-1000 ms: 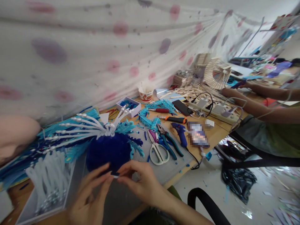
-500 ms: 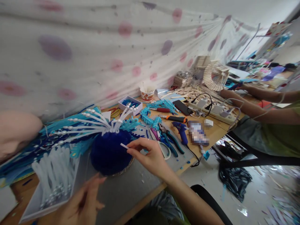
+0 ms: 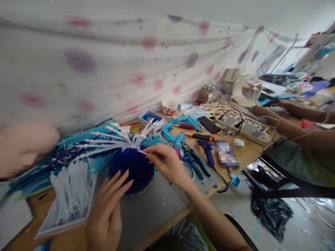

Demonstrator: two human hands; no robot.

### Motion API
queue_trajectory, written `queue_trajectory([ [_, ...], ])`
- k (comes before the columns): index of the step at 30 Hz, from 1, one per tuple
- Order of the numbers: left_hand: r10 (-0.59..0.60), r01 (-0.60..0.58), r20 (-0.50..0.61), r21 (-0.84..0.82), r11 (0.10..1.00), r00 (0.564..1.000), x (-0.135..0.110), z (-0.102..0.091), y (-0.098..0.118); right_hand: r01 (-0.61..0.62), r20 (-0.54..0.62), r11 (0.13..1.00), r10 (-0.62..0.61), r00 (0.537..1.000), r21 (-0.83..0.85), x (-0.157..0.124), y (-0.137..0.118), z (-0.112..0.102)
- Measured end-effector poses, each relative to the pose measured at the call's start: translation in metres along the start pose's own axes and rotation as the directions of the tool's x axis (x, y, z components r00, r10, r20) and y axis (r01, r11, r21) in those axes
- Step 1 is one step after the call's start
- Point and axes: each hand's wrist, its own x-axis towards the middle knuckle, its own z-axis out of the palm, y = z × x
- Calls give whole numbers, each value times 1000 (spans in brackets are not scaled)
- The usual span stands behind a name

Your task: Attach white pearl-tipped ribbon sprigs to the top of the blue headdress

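Note:
A round dark-blue velvet cap (image 3: 136, 167) sits on the grey mat, its lower edge trimmed with a glittering band. White loops with pearl-tipped strands (image 3: 110, 139) fan out from its top. My right hand (image 3: 164, 162) pinches a short, thin white strip (image 3: 142, 152) between thumb and fingers, its tip over the cap near the base of the loops. At the cap's near left side is my left hand (image 3: 110, 205), open, fingers stretched toward the velvet; whether they touch it I cannot tell. Left of that hand, a white tray (image 3: 62, 228) holds more pearl-tipped white strands (image 3: 70, 191).
Beyond the right hand lie pliers (image 3: 197, 162), a blue glue gun (image 3: 208, 151), an orange-black cutter (image 3: 200, 136) and turquoise beaded trim (image 3: 174, 130). A mannequin head (image 3: 26, 146) stands at left. A power strip (image 3: 243, 130) with cords is at right, near a co-worker's arms (image 3: 290, 129).
My left hand has come up and right to the cap, fingers opening out. The white strip in my right hand has moved closer to the loops. The view has shifted slightly.

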Motion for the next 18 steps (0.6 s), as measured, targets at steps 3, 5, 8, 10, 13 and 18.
queue_trajectory([
  [3, 68, -68, -1, 36, 997, 998, 3, 8, -2, 23, -69, 994, -30, 997, -102, 6, 5, 1],
  [5, 92, -91, -4, 54, 994, 996, 5, 11, -3, 45, -106, 982, -65, 992, -182, 10, 8, 1],
  [8, 116, -116, 1, 64, 991, 993, 8, 13, -5, 74, -97, 942, -112, 989, -328, 16, 13, 3],
  [10, 124, -124, 4, 69, 990, 992, 9, 13, -7, 83, -73, 905, -125, 989, -417, 18, 16, 5],
  [13, 137, -137, 4, 81, 987, 990, 12, 13, -9, 85, -41, 866, -120, 992, -492, 17, 18, 7],
  [18, 119, -118, -5, 89, 989, 993, 14, 13, -9, 61, -16, 827, -84, 996, -558, 11, 17, 13],
])
